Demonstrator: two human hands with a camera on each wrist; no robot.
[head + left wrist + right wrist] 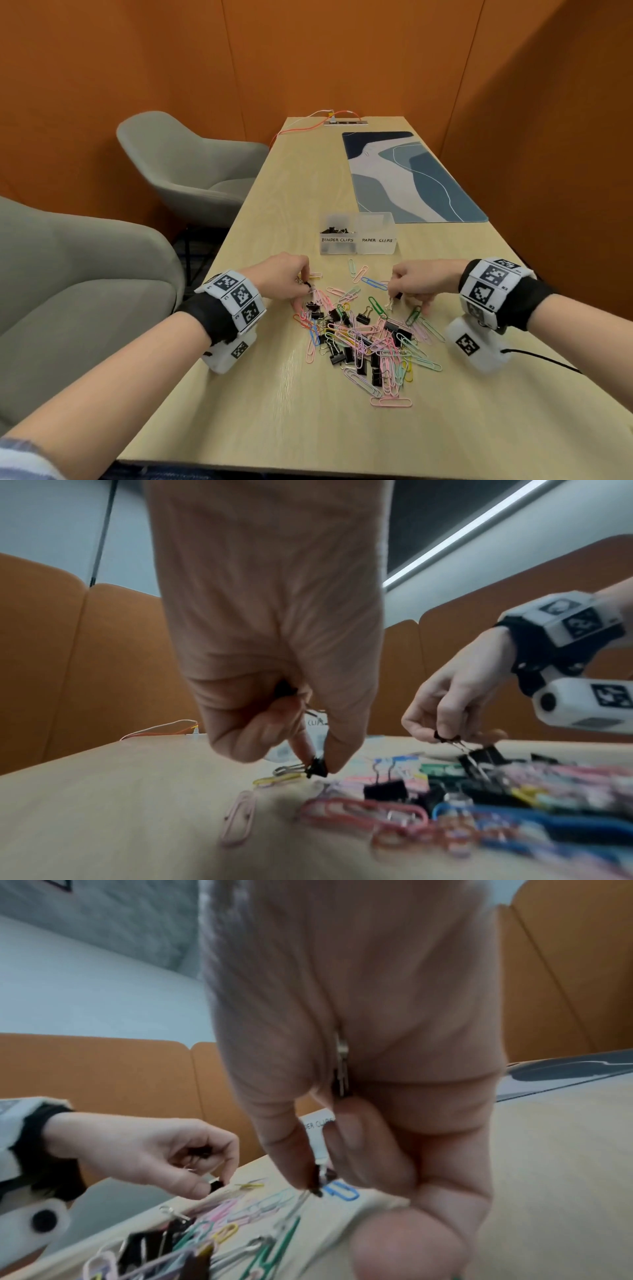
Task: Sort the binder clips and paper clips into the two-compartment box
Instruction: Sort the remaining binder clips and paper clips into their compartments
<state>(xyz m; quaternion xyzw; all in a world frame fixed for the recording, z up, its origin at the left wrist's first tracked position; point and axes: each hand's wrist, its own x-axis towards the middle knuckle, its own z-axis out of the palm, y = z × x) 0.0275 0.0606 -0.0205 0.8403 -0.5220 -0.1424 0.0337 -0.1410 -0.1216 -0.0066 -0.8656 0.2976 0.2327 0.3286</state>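
A mixed pile of coloured paper clips and black binder clips lies on the wooden table. Behind it stands the clear two-compartment box; its left half, labelled BINDER CLIPS, holds several black binder clips, and its right half is labelled PAPER CLIPS. My left hand pinches a small black binder clip at the pile's far left edge, with another dark clip tucked in the palm. My right hand pinches a binder clip at the pile's far right, and a metal piece shows inside its palm.
A blue patterned desk mat lies beyond the box on the right. A socket strip with orange cables sits at the table's far end. Two grey armchairs stand along the table's left edge. Orange walls enclose the space.
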